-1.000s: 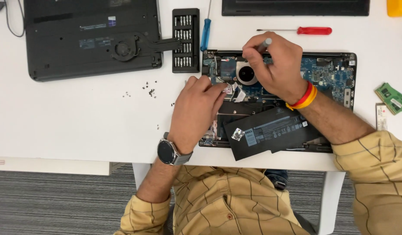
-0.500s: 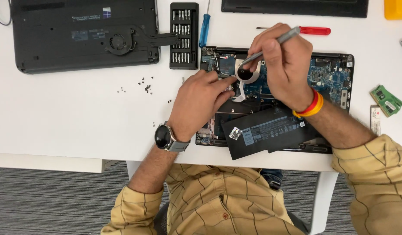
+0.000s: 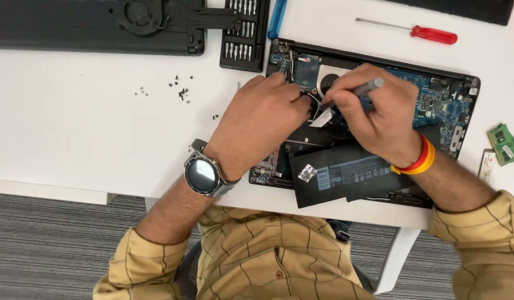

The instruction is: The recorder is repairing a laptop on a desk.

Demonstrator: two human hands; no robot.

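While the opened laptop (image 3: 435, 100) lies bottom-up near the table's (image 3: 90, 139) front edge, both hands work over its middle, close to the round fan opening. The right hand (image 3: 379, 116) is closed around a grey screwdriver (image 3: 367, 88), held like a pen with the tip slanted down toward the board, which looks like a hold chosen for fine control. The left hand (image 3: 262, 119) rests on the laptop just left of that tip, its fingertips pinching or pressing something small by a white ribbon strip (image 3: 322, 116); whether it truly holds anything cannot be told, since the fingers hide it. It seems placed there to steady the part.

A black battery (image 3: 351, 175) lies loose and skewed across the laptop's near edge, apparently lifted aside to free the board. Beyond the laptop's far left corner sits one black bit case (image 3: 243, 33), and beside that one blue tool (image 3: 277, 16). One red-handled screwdriver (image 3: 429, 34) lies behind the laptop. Left of it, loose screws (image 3: 182, 93) are scattered in small clusters, roughly a dozen. One black cover with a fan (image 3: 101, 28) lies far left. One green memory card (image 3: 506, 143) sits just right of the laptop.
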